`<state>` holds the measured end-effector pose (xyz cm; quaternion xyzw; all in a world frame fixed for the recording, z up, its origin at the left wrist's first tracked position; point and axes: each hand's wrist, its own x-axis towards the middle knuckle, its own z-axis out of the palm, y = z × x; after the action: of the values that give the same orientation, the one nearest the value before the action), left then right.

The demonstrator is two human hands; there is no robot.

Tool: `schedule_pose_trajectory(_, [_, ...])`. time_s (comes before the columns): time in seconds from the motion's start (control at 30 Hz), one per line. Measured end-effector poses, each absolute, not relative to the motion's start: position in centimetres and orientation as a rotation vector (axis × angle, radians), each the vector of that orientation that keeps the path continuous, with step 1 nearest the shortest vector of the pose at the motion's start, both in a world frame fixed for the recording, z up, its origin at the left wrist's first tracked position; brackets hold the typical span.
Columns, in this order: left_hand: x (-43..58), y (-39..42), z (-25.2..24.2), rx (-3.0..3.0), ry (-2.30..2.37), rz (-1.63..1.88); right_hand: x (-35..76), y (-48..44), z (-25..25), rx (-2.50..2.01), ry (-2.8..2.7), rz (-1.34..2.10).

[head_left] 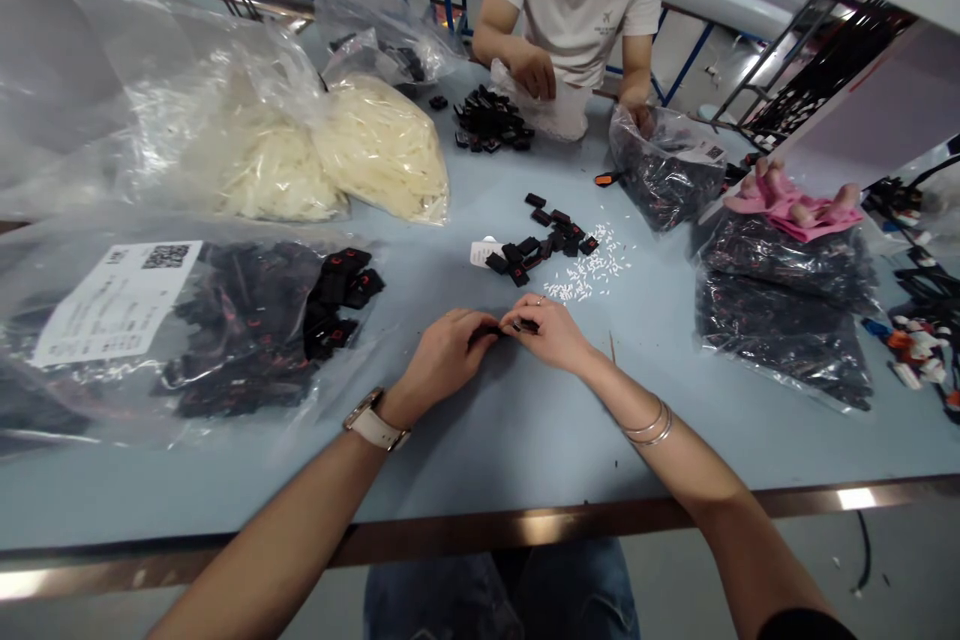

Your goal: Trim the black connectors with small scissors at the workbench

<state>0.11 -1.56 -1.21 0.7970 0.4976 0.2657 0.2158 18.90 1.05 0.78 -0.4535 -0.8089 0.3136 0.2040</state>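
Observation:
My left hand (453, 348) and my right hand (549, 330) meet above the table, both closed around a small black plastic part (517, 326). Fingers cover most of it, so its shape does not show. Just beyond my hands lies a loose cluster of small black plastic pieces (551, 238), some with red marks. To the right of that cluster, tiny white pieces (592, 265) are scattered over the blue tabletop (480, 460). A white label (484, 252) lies against the cluster's left side. A thin brown stick (612, 348) rests beside my right wrist.
On the left sits a large clear bag of black parts (240, 320); behind it are bags of cream-coloured pieces (382, 145). Bags of black parts (780, 310) with a pink glove (799, 205) on top stand right. Across the table, a co-worker (570, 15) handles bags near a black pile (491, 118).

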Motion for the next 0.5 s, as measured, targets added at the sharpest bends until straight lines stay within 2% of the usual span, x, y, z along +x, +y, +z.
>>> schedule_pose_trajectory(0.5, [0.12,-1.56,-1.00,2.162,1.391,0.746,19.33,0.51,0.78,-1.197,-2.392,0.790])
